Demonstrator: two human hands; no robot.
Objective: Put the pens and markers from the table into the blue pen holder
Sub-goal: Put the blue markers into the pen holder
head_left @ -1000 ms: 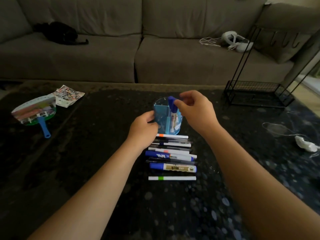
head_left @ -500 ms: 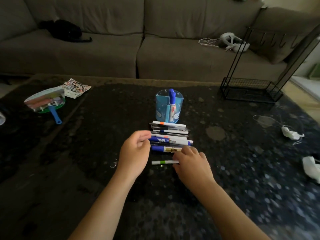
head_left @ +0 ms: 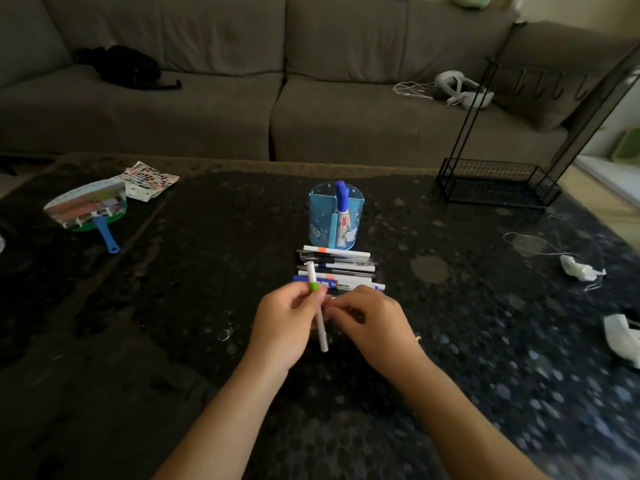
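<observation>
The blue pen holder (head_left: 320, 216) stands upright mid-table with a blue-capped marker (head_left: 342, 206) in it. In front of it, several pens and markers (head_left: 337, 266) lie side by side in a row. My left hand (head_left: 285, 323) pinches a white pen with a green band (head_left: 317, 303) near the band and holds it lifted and nearly upright, just in front of the row. My right hand (head_left: 375, 322) is curled next to it. Its fingertips reach the pen's shaft, but their grip is hidden.
A paper fan with a blue handle (head_left: 88, 209) and a sticker sheet (head_left: 149, 180) lie at the table's far left. A black wire rack (head_left: 498, 181) stands at the far right. Crumpled white wrappers (head_left: 581, 270) lie at the right, and a grey sofa (head_left: 277, 116) is behind.
The white green-banded pen has come off the table and turned from flat to nearly upright. My left hand now grips it. My right hand has drawn back slightly beside it.
</observation>
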